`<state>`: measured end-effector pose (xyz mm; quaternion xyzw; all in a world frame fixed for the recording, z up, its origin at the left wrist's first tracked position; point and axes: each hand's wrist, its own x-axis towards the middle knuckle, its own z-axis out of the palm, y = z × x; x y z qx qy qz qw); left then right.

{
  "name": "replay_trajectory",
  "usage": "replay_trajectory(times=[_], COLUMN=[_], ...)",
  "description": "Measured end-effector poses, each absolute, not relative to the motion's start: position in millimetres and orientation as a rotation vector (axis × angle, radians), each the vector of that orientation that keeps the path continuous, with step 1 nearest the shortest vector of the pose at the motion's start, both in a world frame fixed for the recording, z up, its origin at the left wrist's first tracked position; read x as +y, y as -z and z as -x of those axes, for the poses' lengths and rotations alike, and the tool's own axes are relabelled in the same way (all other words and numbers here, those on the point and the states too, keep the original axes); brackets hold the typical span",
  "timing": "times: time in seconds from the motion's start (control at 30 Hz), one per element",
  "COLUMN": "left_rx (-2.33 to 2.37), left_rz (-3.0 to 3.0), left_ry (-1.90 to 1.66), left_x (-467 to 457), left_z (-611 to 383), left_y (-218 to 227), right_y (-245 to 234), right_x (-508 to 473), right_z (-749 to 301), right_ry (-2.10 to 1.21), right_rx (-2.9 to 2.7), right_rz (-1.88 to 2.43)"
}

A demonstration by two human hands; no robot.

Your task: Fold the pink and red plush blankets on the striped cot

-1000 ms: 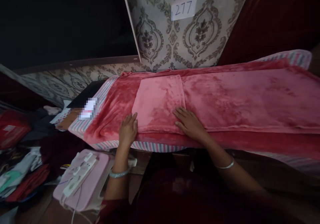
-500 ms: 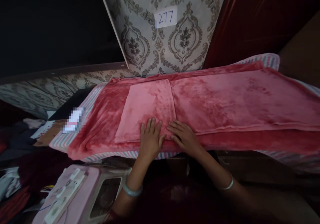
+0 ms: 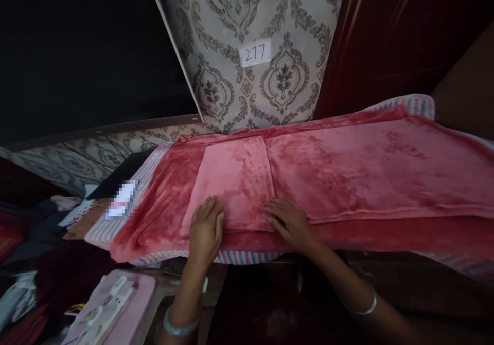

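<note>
A pink plush blanket (image 3: 332, 165) lies long across the table, with a squarish folded section (image 3: 231, 175) on its left part. My left hand (image 3: 206, 229) rests on the near left portion of that section, fingers pointing away from me and palm down. At the section's right edge, near its front corner, lies my right hand (image 3: 289, 224), its fingers stretched flat on the plush. Neither hand grips the fabric. Underneath, a darker red-pink layer (image 3: 154, 216) of plush spreads out.
A striped cloth (image 3: 247, 256) shows from under the plush. Behind stand a dark screen (image 3: 88, 52) and a patterned wall with a paper marked 277 (image 3: 255, 52). At lower left are a pink box (image 3: 142, 288) with a white power strip (image 3: 108, 309) on it, and piled clothes (image 3: 57, 268).
My left hand has slid left across the folded section. My right hand stays by its right edge. The view has tilted up slightly, so everything sits lower.
</note>
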<state>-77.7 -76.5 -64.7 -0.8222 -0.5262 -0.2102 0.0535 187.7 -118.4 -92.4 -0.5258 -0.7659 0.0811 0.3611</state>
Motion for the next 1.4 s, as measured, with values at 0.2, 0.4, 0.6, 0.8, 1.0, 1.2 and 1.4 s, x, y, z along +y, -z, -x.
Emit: replay_trajectory(times=[0.2, 0.4, 0.6, 0.8, 1.0, 1.2, 1.4], left_rx=[-1.7, -1.711, -1.737, -1.734, -1.75, -1.872, -2.009], left_rz=[2.533, 2.635, 2.615, 2.617, 2.861, 2.761, 2.624], left_ry=[0.306, 0.076, 0.072, 0.171, 0.027, 0.138, 0.143], left_x=[-19.9, 4.9, 0.2, -1.6, 21.8, 90.8, 149.1], left_z=[32.4, 5.0, 10.3, 13.4, 27.7, 11.5, -1.3], left_y=[27.8, 46.5, 59.8, 58.0, 29.4, -7.0, 18.9], right_y=[38.4, 65.7, 81.8, 83.4, 50.1, 2.7, 48.5], right_x=[-46.5, -4.1, -6.9, -8.5, 14.8, 89.2, 134.6], right_z=[-175.5, -158.9, -160.2, -157.8, -169.8, -173.4, -177.4], right_ry=[-0.006, -0.038, -0.033, 0.002, -0.113, -0.104, -0.027], right_rx=[-1.979, -2.168, -2.2, -2.199, -2.291, -2.077, -2.083], right_rz=[1.538, 1.795, 1.84, 1.837, 1.8, 1.888, 1.963])
